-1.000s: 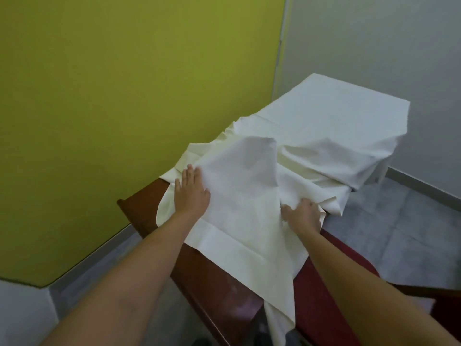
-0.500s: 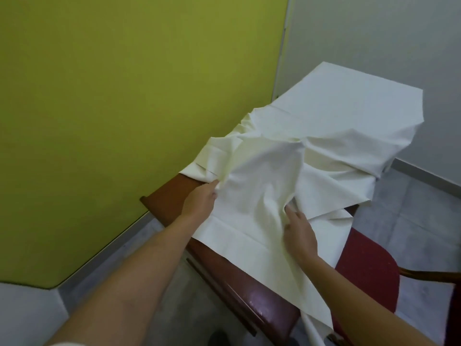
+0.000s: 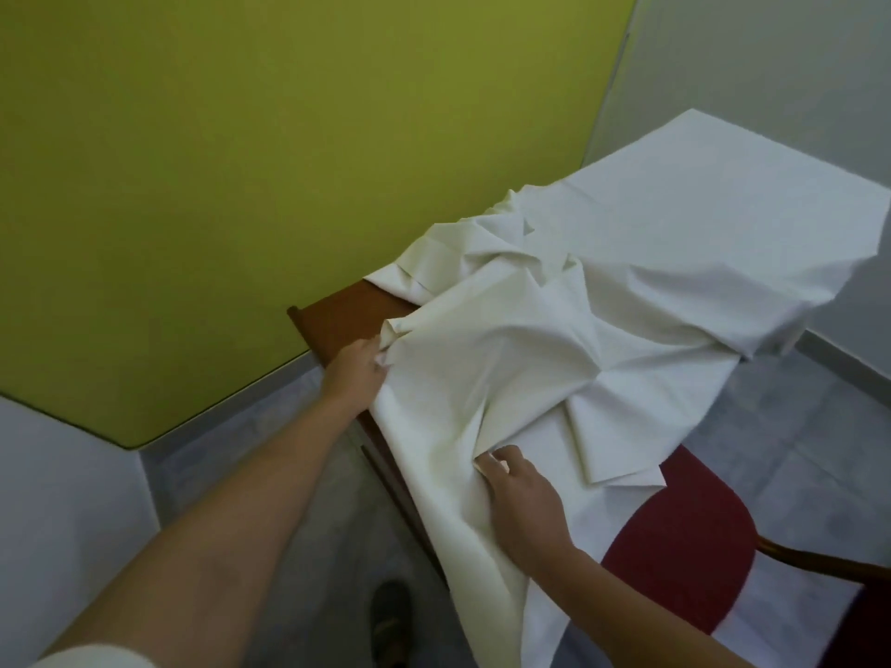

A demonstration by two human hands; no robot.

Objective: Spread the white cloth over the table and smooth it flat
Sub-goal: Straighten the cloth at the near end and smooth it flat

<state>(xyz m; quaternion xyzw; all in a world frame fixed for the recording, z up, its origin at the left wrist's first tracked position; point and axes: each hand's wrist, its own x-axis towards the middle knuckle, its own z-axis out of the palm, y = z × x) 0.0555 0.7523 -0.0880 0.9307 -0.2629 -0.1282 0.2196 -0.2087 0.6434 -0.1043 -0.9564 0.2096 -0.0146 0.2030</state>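
The white cloth [image 3: 641, 224] lies flat over the far end of the brown wooden table [image 3: 337, 306] and is bunched in folds across the near half. Its near end hangs over the table's front edge. My left hand [image 3: 357, 373] pinches a gathered corner of the cloth at the table's near left corner. My right hand [image 3: 520, 499] grips a fold of the cloth lower down, near the front edge. A bare strip of table shows at the left corner.
A yellow-green wall [image 3: 241, 161] runs along the table's left side, a grey wall [image 3: 771, 65] behind it. A red-seated chair [image 3: 684, 547] with a wooden arm stands at the right. A dark shoe [image 3: 390, 614] shows on the grey floor below.
Both hands went from pressing flat on the cloth to gripping it, and have pulled its near part towards me, over the front edge. More bare table shows at the left corner.
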